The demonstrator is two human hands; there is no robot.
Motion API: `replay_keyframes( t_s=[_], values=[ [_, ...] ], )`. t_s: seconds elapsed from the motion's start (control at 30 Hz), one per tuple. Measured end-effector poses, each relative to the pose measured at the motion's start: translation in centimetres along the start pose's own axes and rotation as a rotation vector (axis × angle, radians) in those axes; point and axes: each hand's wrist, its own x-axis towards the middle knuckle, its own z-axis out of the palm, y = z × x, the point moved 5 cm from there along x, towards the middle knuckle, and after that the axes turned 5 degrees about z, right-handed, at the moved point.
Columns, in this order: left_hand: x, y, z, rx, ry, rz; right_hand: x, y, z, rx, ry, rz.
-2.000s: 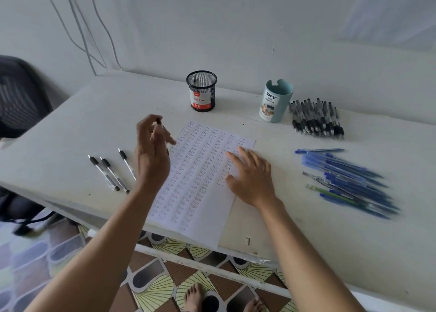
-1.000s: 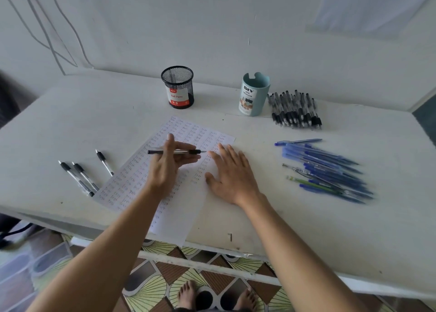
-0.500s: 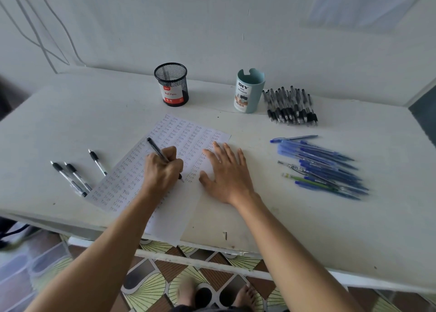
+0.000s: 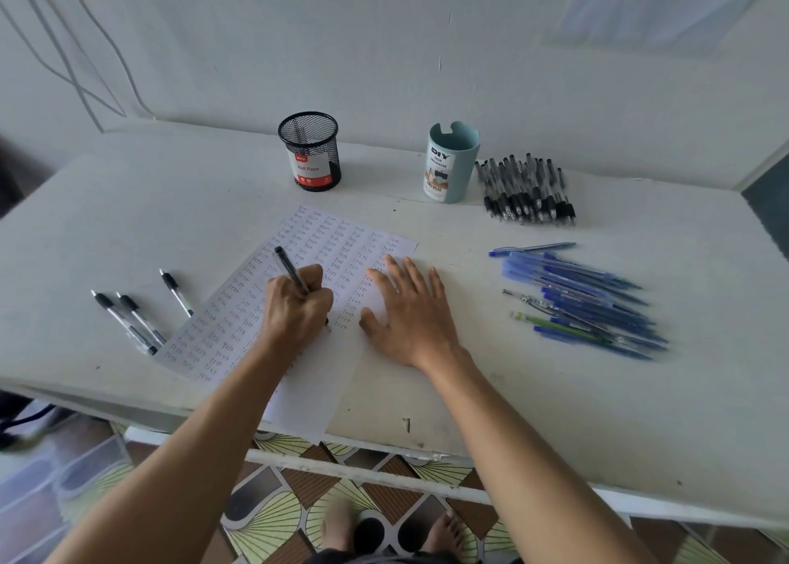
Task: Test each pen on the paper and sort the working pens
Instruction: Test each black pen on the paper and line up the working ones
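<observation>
Rearward, mesh cup (image 4: pixel 310 153), teal organizer (image 4: pixel 451 166); contents unclear.

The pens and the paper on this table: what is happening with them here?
A person is testing pens. The left hand grips a black pen with its tip down on the paper, which is covered in small written words. The right hand lies flat on the paper. Three pens lie to the left of the paper; a black bundle and a blue pile lie to the right.
</observation>
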Motion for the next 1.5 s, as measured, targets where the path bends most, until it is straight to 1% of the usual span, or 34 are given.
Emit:
replay_keyframes(
  t_s=[0.2,0.33,0.7,1.27,1.5],
  values=[
    [-0.07,0.23,0.07,-0.03,0.004,-0.007,0.03,0.1,-0.18,0.0,0.003,0.003],
    [0.06,0.07,0.2,0.003,-0.03,0.028,-0.01,0.01,-0.2,0.007,0.001,0.001],
    [0.1,-0.14,0.5,-0.009,-0.055,0.03,0.04,0.05,-0.1,0.013,0.001,0.006],
    [0.05,0.42,0.87,0.011,-0.068,0.06,0.11,0.14,0.11,0.028,0.02,-0.003],
    [0.14,0.01,0.82,0.002,-0.047,0.062,0.09,0.15,0.07,0.03,0.023,-0.005]
  ],
)
